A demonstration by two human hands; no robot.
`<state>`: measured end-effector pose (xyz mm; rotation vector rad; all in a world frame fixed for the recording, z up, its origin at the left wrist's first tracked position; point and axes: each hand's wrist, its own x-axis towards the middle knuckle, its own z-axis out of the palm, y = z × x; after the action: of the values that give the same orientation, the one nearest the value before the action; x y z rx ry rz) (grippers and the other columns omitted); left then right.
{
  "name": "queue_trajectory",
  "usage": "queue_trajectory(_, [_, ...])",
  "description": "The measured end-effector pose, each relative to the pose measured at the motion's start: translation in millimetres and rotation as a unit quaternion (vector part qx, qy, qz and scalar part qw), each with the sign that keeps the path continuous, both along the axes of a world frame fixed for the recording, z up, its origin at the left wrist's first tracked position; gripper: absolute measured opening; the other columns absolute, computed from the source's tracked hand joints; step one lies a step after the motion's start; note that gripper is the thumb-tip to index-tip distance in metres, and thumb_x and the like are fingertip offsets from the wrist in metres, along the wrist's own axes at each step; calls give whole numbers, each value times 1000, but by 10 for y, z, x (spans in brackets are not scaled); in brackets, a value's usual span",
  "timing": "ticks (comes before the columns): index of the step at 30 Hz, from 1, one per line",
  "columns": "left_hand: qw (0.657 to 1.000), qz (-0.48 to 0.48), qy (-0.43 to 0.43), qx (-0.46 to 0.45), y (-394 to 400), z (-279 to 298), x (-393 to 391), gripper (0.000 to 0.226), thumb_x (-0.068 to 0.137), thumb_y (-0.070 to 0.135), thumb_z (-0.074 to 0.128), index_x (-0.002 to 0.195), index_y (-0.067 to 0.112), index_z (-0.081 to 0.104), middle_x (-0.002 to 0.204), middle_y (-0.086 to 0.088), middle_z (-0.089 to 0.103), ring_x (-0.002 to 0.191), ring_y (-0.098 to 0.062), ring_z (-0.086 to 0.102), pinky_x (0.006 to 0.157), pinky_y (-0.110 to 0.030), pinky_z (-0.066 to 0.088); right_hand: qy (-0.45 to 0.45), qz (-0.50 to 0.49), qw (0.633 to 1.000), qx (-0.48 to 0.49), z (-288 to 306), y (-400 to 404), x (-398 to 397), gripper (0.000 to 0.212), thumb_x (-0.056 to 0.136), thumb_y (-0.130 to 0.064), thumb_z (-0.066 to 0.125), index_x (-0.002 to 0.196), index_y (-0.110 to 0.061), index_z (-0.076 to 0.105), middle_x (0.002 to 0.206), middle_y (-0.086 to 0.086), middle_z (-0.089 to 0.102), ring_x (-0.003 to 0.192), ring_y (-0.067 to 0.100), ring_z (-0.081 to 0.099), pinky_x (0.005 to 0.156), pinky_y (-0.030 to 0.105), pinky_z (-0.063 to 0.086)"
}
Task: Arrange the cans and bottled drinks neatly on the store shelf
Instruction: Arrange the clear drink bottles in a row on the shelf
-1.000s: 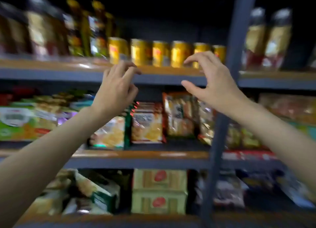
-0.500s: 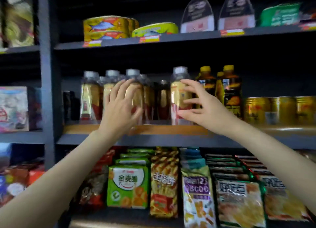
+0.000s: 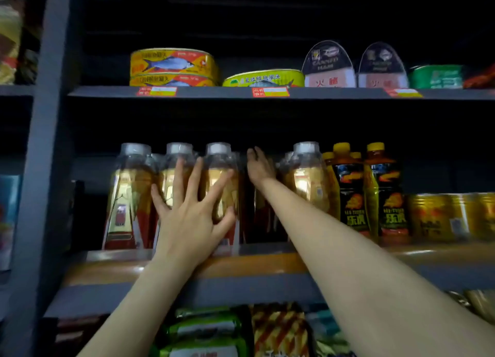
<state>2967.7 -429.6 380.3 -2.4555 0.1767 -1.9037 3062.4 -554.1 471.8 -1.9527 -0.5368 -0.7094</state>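
Dim store shelving (image 3: 187, 269) filled the head view, its middle shelf holding a front row of clear-capped tea bottles (image 3: 128, 196), dark yellow-capped bottles (image 3: 385, 196) and gold cans (image 3: 439, 217) at the right. The left hand (image 3: 192, 217) lay flat with fingers spread against two front bottles, gripping nothing, while the right hand (image 3: 258, 166) reached deep into the gap between bottles, and I could not tell whether it held anything. I judged that a careless elbow or hard push could topple the tall bottles like dominoes, or knock one off the shelf edge.
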Motion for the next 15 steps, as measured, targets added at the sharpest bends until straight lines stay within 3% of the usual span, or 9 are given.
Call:
queue_trajectory(4, [1000, 3, -18, 11, 9, -4, 57, 60, 83, 54, 36, 142, 44, 31, 153, -9, 29, 144, -28, 3, 92, -76, 21, 24, -31, 998, -42, 102, 22, 181, 49, 106, -28, 19, 153, -18, 12, 160, 9, 6, 147, 29, 4, 118, 44, 5])
queue_trajectory(6, [1000, 6, -25, 12, 16, -7, 68, 60, 82, 55, 36, 141, 43, 34, 151, -10, 33, 144, -29, 6, 90, -77, 23, 46, -50, 997, -40, 98, 28, 230, 48, 106, -25, 16, 152, -15, 17, 159, 11, 12, 146, 30, 8, 117, 44, 4])
queue_trajectory(9, [1000, 5, -28, 10, 13, -10, 53, 60, 82, 55, 36, 140, 43, 35, 149, -11, 36, 143, -29, 8, 89, -77, 24, 82, -60, 995, -3, 107, 60, 302, 47, 104, -21, 17, 150, -15, 22, 155, 15, 24, 142, 33, 20, 115, 45, 13])
queue_trajectory(15, [1000, 1, -21, 12, -4, -28, 6, 59, 82, 54, 36, 140, 41, 36, 148, -13, 37, 142, -30, 8, 90, -77, 22, 20, -103, 992, -64, 42, 47, 134, 47, 102, -18, 34, 147, -10, 22, 152, 18, 10, 138, 41, 19, 111, 47, 26])
